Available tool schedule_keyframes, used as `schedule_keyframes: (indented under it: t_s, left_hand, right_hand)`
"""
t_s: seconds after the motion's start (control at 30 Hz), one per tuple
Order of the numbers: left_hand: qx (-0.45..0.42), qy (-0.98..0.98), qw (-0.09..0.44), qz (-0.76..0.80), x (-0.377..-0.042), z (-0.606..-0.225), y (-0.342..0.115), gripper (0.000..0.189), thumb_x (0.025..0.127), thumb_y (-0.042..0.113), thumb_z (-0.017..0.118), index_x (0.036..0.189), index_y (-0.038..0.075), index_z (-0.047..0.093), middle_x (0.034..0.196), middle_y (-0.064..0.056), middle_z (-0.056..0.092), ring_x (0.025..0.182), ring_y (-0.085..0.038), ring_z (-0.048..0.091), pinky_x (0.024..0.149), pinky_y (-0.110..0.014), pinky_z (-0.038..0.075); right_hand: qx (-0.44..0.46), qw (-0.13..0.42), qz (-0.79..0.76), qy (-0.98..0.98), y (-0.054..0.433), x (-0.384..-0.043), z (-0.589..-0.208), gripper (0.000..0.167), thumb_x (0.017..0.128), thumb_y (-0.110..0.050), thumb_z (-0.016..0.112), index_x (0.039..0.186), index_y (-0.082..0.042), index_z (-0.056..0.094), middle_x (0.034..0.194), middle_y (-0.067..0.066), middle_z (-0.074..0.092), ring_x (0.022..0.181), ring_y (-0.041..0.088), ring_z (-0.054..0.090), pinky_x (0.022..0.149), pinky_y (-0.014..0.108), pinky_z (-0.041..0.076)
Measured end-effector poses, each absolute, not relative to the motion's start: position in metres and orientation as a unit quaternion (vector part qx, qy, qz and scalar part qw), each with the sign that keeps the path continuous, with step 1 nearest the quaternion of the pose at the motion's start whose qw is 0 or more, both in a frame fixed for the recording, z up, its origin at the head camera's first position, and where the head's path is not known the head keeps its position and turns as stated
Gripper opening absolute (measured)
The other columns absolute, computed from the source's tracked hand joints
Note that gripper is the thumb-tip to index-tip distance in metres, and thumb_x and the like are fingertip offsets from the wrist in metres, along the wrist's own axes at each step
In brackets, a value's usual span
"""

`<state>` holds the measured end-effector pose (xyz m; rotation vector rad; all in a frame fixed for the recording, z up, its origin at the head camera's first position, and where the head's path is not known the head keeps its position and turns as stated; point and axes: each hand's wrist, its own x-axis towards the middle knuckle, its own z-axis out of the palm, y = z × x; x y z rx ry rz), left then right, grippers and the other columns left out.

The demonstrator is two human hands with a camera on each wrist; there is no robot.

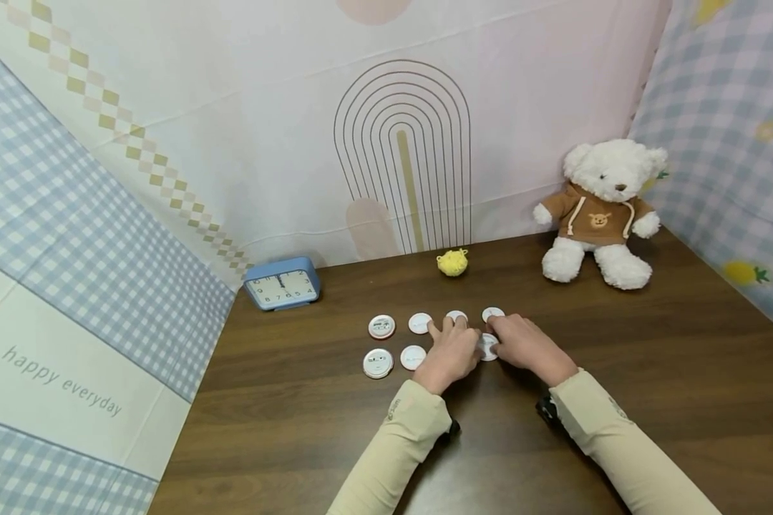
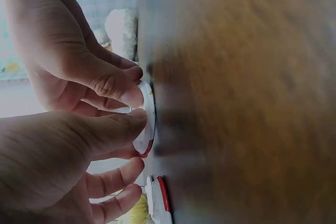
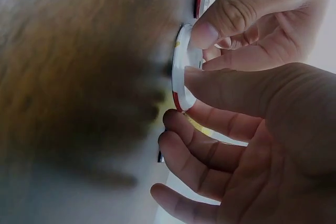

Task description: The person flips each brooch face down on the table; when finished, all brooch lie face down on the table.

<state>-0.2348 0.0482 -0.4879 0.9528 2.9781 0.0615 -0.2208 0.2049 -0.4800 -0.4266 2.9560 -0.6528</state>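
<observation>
A round button badge, white back upward with a red patch on its rim, lies between both hands at the table surface. My left hand pinches one side of it; in the left wrist view the thumb presses on its back. My right hand pinches the other side, thumb on the back and fingers at the rim in the right wrist view. Behind lies another badge, and one more badge is partly covered by the left fingers. To the left are a badge and a badge.
Farther left lie a badge and a badge in the same rows. A blue clock stands at the back left, a yellow knitted toy at the back middle, and a white teddy bear at the back right.
</observation>
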Motion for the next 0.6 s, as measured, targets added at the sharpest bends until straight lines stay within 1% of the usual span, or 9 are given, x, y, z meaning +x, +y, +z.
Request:
schedule_keyframes:
  t_s: [0.2,0.43,0.5,0.6]
  left_hand:
    - [0.289,0.957,0.010,0.032,-0.236,-0.489,0.050,0.011,0.092,0.027,0.074,0.100,0.020,0.076,0.102,-0.005,0.060,0.101,-0.028,0.050,0.091,-0.058,0.033]
    - [0.286,0.957,0.011,0.045,-0.238,-0.490,0.046,0.014,0.092,0.031,0.074,0.101,0.021,0.077,0.101,-0.005,0.060,0.100,-0.028,0.052,0.088,-0.055,0.035]
    - [0.284,0.957,0.012,0.050,-0.239,-0.487,0.043,0.013,0.094,0.032,0.072,0.099,0.021,0.076,0.103,-0.005,0.061,0.101,-0.028,0.053,0.089,-0.056,0.036]
    - [0.282,0.957,0.012,0.064,-0.242,-0.483,0.039,0.017,0.098,0.034,0.066,0.102,0.020,0.075,0.111,-0.005,0.061,0.105,-0.029,0.052,0.092,-0.060,0.036]
  right_hand:
    - [-0.134,0.049,-0.198,0.970,0.203,-0.225,-0.482,0.012,0.087,-0.001,0.070,0.086,-0.007,0.061,0.073,0.004,0.054,0.065,0.022,0.050,0.061,0.039,0.043]
    - [-0.144,0.047,-0.197,0.969,0.202,-0.225,-0.482,0.012,0.087,0.001,0.070,0.083,-0.004,0.060,0.070,0.003,0.051,0.062,0.020,0.046,0.058,0.037,0.040]
    - [-0.148,0.042,-0.199,0.968,0.202,-0.226,-0.481,0.011,0.087,0.001,0.070,0.084,-0.004,0.061,0.071,0.004,0.052,0.063,0.020,0.047,0.059,0.037,0.041]
    - [-0.150,0.029,-0.202,0.967,0.204,-0.229,-0.476,0.008,0.087,0.000,0.072,0.090,-0.001,0.064,0.079,0.008,0.060,0.068,0.023,0.055,0.062,0.041,0.046]
